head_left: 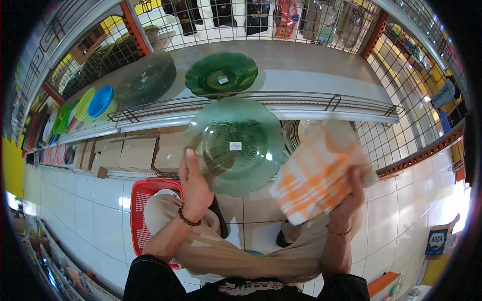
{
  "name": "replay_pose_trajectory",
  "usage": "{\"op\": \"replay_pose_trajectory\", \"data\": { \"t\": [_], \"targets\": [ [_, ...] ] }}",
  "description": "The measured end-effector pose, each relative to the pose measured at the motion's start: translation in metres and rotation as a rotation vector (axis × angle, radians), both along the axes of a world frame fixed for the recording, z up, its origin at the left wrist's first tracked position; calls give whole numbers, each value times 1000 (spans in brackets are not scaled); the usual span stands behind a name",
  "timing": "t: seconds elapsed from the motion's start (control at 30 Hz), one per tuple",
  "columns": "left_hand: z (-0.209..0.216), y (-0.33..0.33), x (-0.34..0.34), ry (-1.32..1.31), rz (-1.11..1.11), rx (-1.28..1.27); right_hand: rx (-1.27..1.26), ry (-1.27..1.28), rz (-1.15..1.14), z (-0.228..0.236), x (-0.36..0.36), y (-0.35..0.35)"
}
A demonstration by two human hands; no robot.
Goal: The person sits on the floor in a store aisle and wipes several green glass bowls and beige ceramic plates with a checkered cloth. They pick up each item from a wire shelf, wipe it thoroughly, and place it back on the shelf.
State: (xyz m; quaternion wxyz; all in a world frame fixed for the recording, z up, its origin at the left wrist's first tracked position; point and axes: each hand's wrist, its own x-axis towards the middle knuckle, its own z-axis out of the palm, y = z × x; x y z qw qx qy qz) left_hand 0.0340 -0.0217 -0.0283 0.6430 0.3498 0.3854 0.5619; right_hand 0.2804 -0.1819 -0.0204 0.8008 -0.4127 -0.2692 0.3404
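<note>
A translucent green glass plate (pixel 226 168) with a scalloped rim and a small white sticker is held up in front of the shelf. My left hand (pixel 196 183) grips its left edge, thumb on the upper face. To the right, my right hand (pixel 350 196) is closed around an orange and white checked cloth (pixel 314 180), blurred by motion and apart from the plate. On the shelf behind, a deep green glass bowl (pixel 241 65) bears a white sticker. Left of it sit dark clear glass plates (pixel 155 75), seemingly stacked.
The grey shelf (pixel 311 65) has a wire rail (pixel 301 98) along its front. Coloured plastic bowls (pixel 100 103) stand at its left. Below are cardboard boxes (pixel 143 153) and stacked plates (pixel 291 135). A red basket (pixel 138 200) is on the tiled floor beside my leg. Wire mesh (pixel 401 95) bounds the right side.
</note>
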Motion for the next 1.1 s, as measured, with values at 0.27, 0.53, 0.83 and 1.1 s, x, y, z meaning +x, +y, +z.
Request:
{"op": "replay_pose_trajectory", "data": {
  "t": [0.27,0.53,0.83,1.1],
  "targets": [
    [-5,2,5,-22,-172,81,136,240,180,-36,-39,18],
    [-4,-7,13,263,-480,117,273,631,530,-11,-36,34],
    [5,18,10,449,-80,437,147,661,568,-4,-64,30],
    [9,-7,25,662,-173,714,31,721,666,-70,-58,28]
  ]
}}
